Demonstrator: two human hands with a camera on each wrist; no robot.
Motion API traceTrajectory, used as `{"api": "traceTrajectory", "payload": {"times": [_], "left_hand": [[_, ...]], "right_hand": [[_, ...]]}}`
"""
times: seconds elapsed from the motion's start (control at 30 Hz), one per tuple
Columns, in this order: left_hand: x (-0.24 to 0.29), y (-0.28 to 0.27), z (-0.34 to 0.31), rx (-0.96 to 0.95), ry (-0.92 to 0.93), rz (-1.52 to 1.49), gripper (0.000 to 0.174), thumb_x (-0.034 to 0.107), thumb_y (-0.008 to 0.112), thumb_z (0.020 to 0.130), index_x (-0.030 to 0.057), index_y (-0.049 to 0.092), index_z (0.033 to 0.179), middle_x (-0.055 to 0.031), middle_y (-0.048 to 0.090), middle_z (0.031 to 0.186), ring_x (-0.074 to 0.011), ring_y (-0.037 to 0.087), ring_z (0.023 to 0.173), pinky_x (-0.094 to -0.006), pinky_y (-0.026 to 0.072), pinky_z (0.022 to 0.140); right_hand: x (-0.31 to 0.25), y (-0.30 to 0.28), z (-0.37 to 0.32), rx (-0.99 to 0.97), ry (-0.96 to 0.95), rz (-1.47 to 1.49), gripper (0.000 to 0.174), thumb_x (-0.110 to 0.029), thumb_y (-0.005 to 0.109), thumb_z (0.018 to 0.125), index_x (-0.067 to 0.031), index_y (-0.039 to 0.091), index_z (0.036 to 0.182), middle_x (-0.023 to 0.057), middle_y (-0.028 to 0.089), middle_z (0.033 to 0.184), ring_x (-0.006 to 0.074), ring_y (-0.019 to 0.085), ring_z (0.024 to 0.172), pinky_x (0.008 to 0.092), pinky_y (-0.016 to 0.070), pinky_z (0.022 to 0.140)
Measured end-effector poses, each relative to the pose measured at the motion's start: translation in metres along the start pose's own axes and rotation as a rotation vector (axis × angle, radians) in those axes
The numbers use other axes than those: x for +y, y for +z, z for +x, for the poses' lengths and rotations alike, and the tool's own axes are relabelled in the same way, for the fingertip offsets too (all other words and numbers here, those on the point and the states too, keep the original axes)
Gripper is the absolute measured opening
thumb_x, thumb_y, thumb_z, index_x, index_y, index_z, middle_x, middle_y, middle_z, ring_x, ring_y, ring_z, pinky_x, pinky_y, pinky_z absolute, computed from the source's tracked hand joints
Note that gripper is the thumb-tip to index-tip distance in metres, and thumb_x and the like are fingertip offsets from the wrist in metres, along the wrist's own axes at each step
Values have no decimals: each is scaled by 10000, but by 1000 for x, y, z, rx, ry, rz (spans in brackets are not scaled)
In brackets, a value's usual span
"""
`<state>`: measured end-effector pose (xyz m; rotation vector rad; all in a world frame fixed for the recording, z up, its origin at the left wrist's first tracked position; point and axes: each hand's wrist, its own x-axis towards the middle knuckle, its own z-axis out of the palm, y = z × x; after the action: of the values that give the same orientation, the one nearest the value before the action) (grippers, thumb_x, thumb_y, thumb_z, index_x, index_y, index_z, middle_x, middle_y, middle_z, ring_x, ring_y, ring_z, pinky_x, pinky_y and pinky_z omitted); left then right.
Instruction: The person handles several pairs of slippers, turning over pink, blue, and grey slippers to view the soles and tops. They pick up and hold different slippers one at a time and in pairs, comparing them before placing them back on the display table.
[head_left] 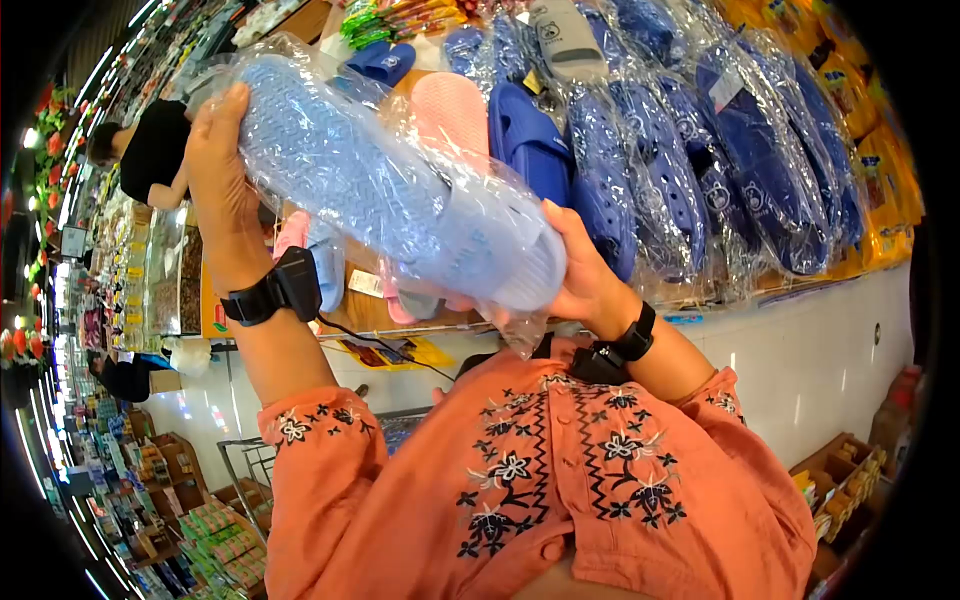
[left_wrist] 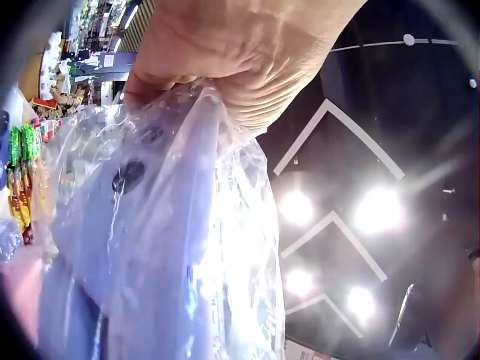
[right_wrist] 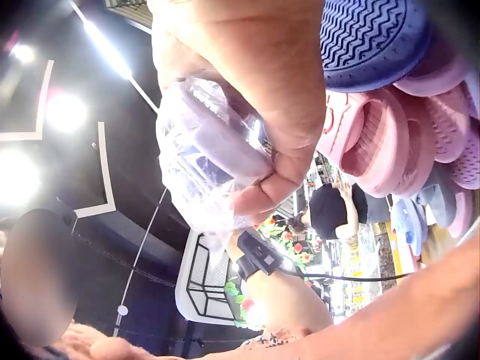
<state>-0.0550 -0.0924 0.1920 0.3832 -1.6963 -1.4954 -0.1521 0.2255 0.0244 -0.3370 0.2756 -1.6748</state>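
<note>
A pair of light blue slippers (head_left: 340, 165) in a clear plastic bag (left_wrist: 255, 247) is held up at a slant in front of the chest. At the upper left end, my left hand (head_left: 215, 150) grips the bagged slippers, its thumb along their side. My right hand (head_left: 590, 270) holds the lower right end, and in the right wrist view its fingers curl round the wrapped tip. A textured sole surface faces the head camera. Behind the bag, a pink slipper (head_left: 450, 108) and a dark blue slipper (head_left: 530, 140) lie on the display table, close to my hands.
Rows of bagged navy slippers (head_left: 680, 150) cover the table to the right, with yellow packs (head_left: 870, 170) beyond. A person in black (head_left: 155, 150) is at the left. A cable (head_left: 390, 350) hangs from the left wrist strap. Wooden crates (head_left: 840, 490) stand low at the right.
</note>
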Motion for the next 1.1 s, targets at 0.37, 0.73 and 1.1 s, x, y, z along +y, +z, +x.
{"api": "traceTrajectory", "payload": {"times": [0.37, 0.73, 1.1], "left_hand": [[-28, -5, -14, 205, 86, -29, 247, 156, 654, 993, -33, 635, 1150, -113, 699, 1055, -186, 698, 895, -302, 576, 771], [-36, -11, -25, 273, -11, -124, 252, 144, 626, 1002, -30, 595, 1182, -133, 680, 1050, -218, 700, 908, -351, 600, 786], [-38, -22, -35, 249, -102, -165, 220, 157, 641, 1001, -7, 608, 1143, -114, 683, 1040, -201, 689, 921, -339, 584, 810]], "right_hand": [[4, -4, 12, 98, -30, 38, 743, -614, 425, 1034, -73, 404, 1542, 152, 512, 1506, 290, 556, 1324, 464, 460, 1113], [5, 8, 20, 101, 9, 55, 724, -617, 405, 1038, -103, 394, 1548, 146, 535, 1478, 308, 586, 1282, 520, 585, 911], [8, 0, 22, -56, 64, 81, 730, -598, 415, 1036, -96, 364, 1562, 159, 515, 1497, 324, 631, 1224, 428, 628, 802]]}}
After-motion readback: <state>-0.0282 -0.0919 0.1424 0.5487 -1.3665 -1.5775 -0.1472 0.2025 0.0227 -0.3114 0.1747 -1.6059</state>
